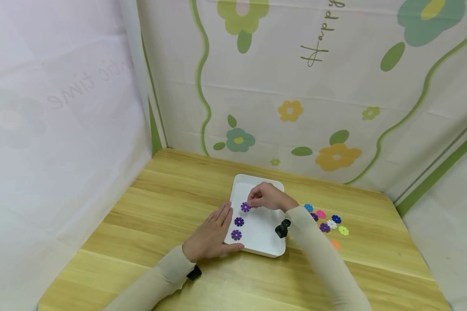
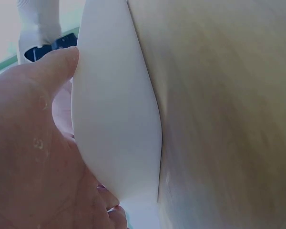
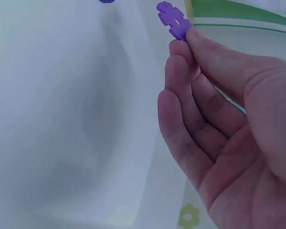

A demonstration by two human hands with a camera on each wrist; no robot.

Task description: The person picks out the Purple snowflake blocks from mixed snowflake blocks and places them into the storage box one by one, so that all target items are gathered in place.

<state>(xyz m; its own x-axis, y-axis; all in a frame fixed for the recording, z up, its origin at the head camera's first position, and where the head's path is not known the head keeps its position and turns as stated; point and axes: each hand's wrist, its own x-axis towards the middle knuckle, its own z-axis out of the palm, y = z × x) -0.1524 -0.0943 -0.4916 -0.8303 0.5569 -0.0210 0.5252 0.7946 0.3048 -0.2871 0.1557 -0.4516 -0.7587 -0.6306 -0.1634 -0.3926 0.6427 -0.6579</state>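
My right hand (image 1: 269,197) pinches a purple snowflake disc (image 3: 173,20) by its edge, between thumb and fingertips, over the left part of a white tray (image 1: 262,242). In the head view, two more purple snowflake discs (image 1: 239,221) lie inside the tray, in a line along its left side. My left hand (image 1: 210,235) spreads around the tray's near left corner. Its straight fingers lie along the left rim while the thumb (image 2: 62,62) touches the near rim.
Right of the tray, partly behind my right forearm, lie several loose discs: pink (image 1: 321,214), white (image 1: 332,224), yellow (image 1: 343,230), orange (image 1: 335,244), blue and purple. Flower-printed cloth (image 1: 257,99) hangs behind the wooden table (image 1: 179,194), and more cloth hangs at both sides.
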